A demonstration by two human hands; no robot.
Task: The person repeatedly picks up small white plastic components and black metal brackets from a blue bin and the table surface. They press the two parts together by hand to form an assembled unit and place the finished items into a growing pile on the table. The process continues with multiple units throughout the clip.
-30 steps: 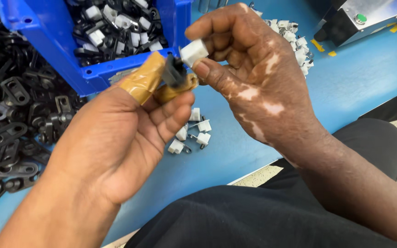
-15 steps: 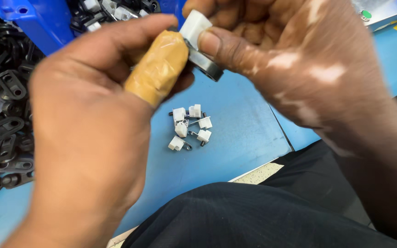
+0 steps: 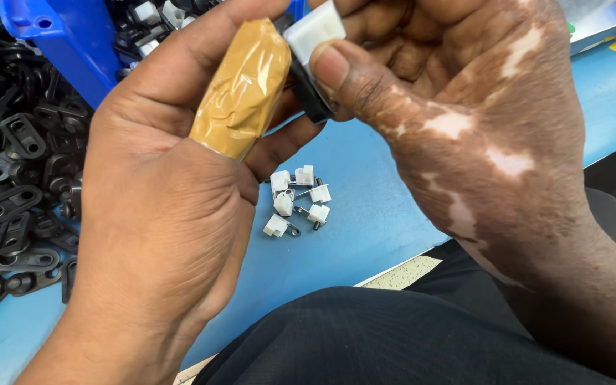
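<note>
My left hand (image 3: 158, 235) and my right hand (image 3: 465, 121) meet close under the camera, both pinching one small part. The part is a black plastic piece (image 3: 309, 93) with a white plastic block (image 3: 315, 30) on its top end. The thumb of my left hand is wrapped in tan tape (image 3: 240, 89) and presses on the part's left side. My right thumb lies on the white block and the black piece. Most of the black piece is hidden by fingers.
Several small white connectors with metal pins (image 3: 295, 201) lie on the blue table (image 3: 365, 235) under my hands. A blue bin (image 3: 73, 36) of black and white parts stands at the top left. A heap of black plastic brackets (image 3: 8, 178) lies at the left. My dark-trousered lap (image 3: 393, 335) is below.
Both hands have come closer to the camera and now fill the view. My left thumb has closed over the part and my right thumb has slid onto the white block.
</note>
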